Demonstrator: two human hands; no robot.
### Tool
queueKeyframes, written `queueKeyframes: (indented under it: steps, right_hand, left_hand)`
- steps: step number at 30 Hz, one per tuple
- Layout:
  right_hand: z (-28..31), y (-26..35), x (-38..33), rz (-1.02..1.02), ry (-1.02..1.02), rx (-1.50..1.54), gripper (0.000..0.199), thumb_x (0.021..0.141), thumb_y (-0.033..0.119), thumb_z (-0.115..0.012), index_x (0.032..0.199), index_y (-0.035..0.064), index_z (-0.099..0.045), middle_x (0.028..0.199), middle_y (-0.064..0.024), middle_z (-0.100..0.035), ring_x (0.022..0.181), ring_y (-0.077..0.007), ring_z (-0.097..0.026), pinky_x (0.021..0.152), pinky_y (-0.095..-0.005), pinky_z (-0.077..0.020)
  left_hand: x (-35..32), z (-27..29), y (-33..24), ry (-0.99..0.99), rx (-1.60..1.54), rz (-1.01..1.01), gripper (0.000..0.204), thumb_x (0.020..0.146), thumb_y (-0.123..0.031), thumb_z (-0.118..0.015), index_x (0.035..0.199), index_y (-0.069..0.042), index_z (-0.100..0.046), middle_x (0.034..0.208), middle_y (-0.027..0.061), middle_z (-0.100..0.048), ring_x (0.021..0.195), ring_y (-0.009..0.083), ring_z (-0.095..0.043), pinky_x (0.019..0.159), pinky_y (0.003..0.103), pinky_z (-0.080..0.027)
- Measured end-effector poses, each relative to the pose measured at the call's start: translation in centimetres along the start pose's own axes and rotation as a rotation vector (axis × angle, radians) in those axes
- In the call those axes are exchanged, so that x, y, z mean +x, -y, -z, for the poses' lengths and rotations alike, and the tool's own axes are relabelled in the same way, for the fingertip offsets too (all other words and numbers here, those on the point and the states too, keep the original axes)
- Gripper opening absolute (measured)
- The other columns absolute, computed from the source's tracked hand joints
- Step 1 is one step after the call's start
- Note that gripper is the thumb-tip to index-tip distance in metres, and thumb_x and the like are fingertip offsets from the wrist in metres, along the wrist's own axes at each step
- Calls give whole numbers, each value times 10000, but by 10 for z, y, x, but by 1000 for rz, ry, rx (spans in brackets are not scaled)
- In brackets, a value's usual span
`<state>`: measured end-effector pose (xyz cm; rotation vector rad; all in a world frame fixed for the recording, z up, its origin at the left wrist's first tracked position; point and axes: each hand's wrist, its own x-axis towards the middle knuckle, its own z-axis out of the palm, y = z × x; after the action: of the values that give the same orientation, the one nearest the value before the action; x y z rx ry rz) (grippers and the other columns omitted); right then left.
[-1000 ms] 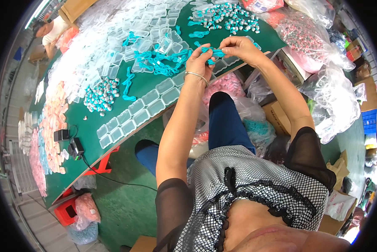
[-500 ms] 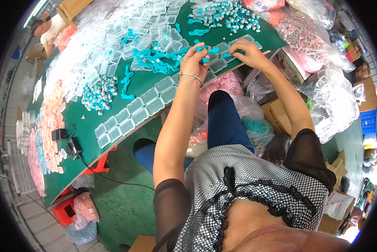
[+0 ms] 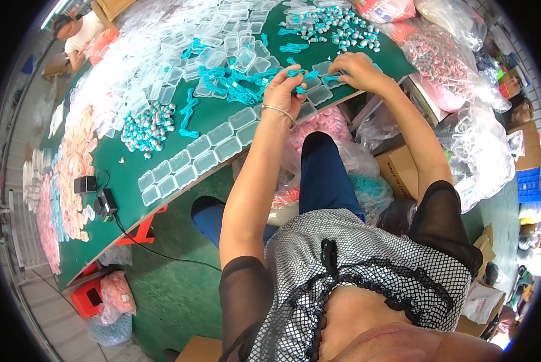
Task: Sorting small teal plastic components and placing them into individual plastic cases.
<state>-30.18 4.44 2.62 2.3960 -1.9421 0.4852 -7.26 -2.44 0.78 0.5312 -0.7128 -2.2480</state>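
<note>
My left hand (image 3: 282,95), a bangle at its wrist, is closed around several small turquoise cord bundles (image 3: 296,71) above the table edge. To its right, my right hand (image 3: 356,71) has its fingers pinched together on a turquoise cord (image 3: 332,78), low over the row of clear plastic boxes (image 3: 227,149). The fingertips partly hide that cord. These small boxes stand open in a double line along the front edge. Just beyond my left hand lies a tangled pile of turquoise cord bundles (image 3: 240,93).
Clear boxes (image 3: 162,48) are heaped across the green table (image 3: 110,160). Grey-and-turquoise beads lie in two piles, one left (image 3: 148,127), one far right (image 3: 337,24). Black adapters (image 3: 105,204) sit at left. Bags of small parts (image 3: 430,57) stand at right. Another person (image 3: 80,36) is at far left.
The view has shifted slightly, so the table's things sit a little lower and to the right. My right hand has moved slightly away from me; my left hand keeps its hold.
</note>
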Motion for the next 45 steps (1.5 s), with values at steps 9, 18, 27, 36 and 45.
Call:
queueKeyframes:
  steps: [9,18,27,36,45]
  right_hand:
    - [10,3,11,79,104,-169,153,732,111,-680,880,132,-646,840,-13,-606,897,-224,-581,803,-402,-389]
    - [13,42,11,196,-231,52,286,731,98,-649,1014,93,-612,954,-54,-619,916,-233,-592,794,-379,-446]
    - [0,51,8,-14,21,340,231,733,19,-664,941,45,-567,904,-62,-607,864,-195,-596,781,-331,-450]
    - [-5,59,1,169,-154,35,187,711,130,-671,887,116,-610,912,-9,-592,969,-224,-543,806,-385,-387]
    - [-11,56,7,210,-51,-37,225,702,137,-695,917,130,-627,881,-17,-599,948,-219,-559,815,-379,-371]
  left_hand:
    - [-2,0,-1,11,-61,6,263,779,32,-635,1031,-30,-596,934,131,-643,636,143,-572,510,235,-420]
    - [-1,0,-3,18,-149,26,317,781,33,-634,1084,-18,-559,953,148,-637,652,142,-565,537,230,-428]
    - [-8,4,-6,13,-157,-15,297,801,-8,-643,1088,-17,-564,932,98,-639,650,130,-560,522,234,-407]
    - [-18,11,-12,-33,35,-58,269,791,-15,-664,1053,-8,-604,901,56,-608,658,120,-541,534,228,-394]
    - [-23,18,-13,-40,153,-67,222,793,-67,-683,1008,-22,-649,817,3,-602,672,103,-535,560,234,-385]
